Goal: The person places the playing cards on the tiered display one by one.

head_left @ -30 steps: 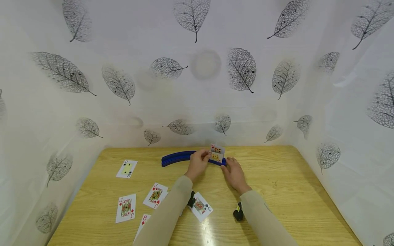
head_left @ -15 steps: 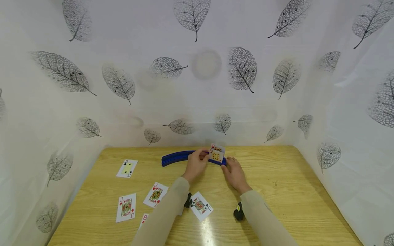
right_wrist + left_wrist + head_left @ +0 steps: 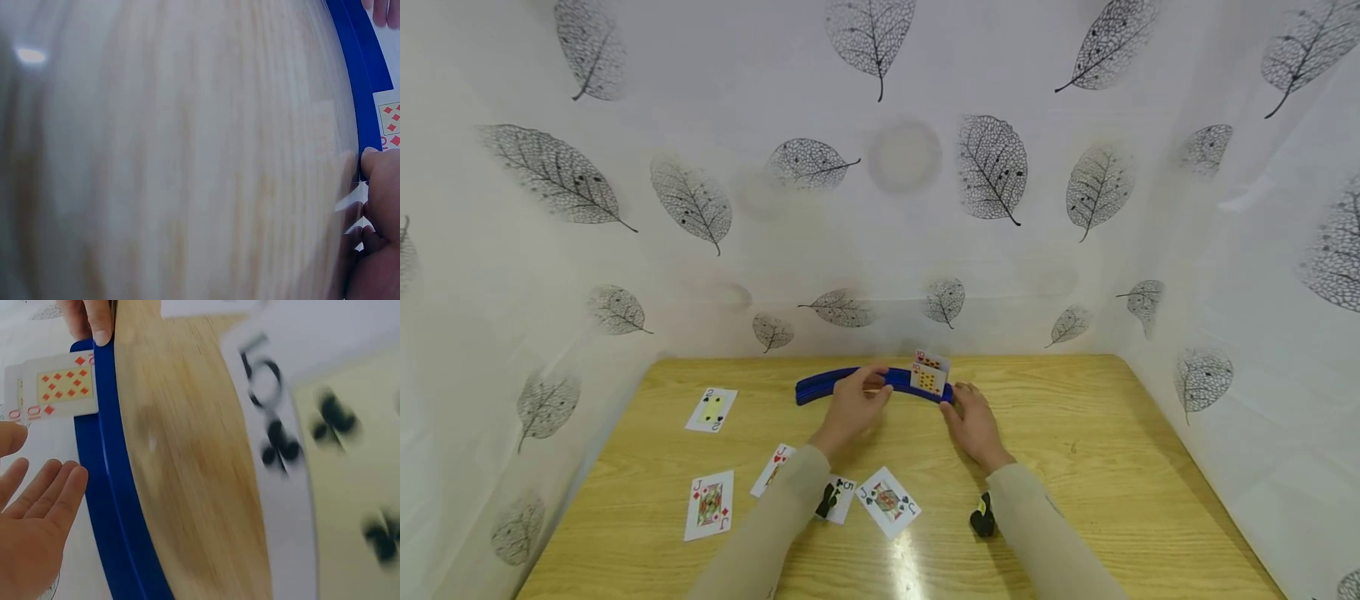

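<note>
A curved blue card holder lies near the table's back edge. Toward its right end stands a ten of diamonds, with another red ten upright behind it. My left hand is over the middle of the holder, left of the cards and apart from them. Its fingers are extended and hold nothing in the left wrist view. With the thumb in front, my right hand grips the holder's right end. The fingers behind that end are partly hidden.
Face-up cards lie on the wooden table: a two of spades, a jack of diamonds, a jack of hearts partly under my left sleeve, a five of clubs and a black-suited jack. A leaf-patterned curtain surrounds the table.
My left hand has let go of the ten of diamonds, which now stands upright in the holder, and has moved left. The right hand stays at the holder's end.
</note>
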The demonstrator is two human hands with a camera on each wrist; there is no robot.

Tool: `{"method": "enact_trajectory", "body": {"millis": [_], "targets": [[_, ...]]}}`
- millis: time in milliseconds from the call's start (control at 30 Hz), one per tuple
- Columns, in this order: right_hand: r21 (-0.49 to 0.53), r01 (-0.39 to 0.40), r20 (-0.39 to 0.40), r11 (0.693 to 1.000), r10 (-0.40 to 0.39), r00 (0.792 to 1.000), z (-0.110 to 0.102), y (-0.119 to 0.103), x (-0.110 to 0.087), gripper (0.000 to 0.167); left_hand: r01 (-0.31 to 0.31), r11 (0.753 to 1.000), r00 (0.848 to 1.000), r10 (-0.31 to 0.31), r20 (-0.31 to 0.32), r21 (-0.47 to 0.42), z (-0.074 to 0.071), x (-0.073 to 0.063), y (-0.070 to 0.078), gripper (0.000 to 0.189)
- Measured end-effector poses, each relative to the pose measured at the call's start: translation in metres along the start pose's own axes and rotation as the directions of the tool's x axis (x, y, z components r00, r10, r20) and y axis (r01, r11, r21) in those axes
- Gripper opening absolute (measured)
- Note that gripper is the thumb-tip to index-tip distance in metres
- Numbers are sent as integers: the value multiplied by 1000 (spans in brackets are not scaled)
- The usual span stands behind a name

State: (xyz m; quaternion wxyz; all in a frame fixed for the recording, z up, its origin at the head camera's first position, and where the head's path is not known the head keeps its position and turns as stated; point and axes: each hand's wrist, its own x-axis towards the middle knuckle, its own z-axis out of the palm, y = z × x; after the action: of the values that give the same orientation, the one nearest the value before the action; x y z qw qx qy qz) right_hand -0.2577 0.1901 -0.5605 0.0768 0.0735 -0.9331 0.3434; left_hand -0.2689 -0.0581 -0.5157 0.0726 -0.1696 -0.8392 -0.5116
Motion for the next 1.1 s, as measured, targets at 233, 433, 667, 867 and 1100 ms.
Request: {"method": "enact_trajectory", "body": {"millis": [233,433,667,867,1100], "targets": [[-12,15,-3,1000,-15,1000,-1,0,-1,47,0,997,1000,2,-21,72,-28,-15,-1,41],[-15,5,7,1000,-5,1000,0,1,-1,47,39,992,999,-39,-3,123,-53,-30,-11,45],[-17,-7,9,1000,7,1000,-1,1,-1,49,26,986,999,-29,15,167,-85,-48,-16,50],[-18,-9,8,1000,9,1000,-1,0,-1,48,5,972,1000,-7,10,236,-109,-67,-19,53],[-14,-14,7,1000,15,1000,0,-1,0,49,15,947,1000,-20,13,320,-140,-96,-22,57]]}}
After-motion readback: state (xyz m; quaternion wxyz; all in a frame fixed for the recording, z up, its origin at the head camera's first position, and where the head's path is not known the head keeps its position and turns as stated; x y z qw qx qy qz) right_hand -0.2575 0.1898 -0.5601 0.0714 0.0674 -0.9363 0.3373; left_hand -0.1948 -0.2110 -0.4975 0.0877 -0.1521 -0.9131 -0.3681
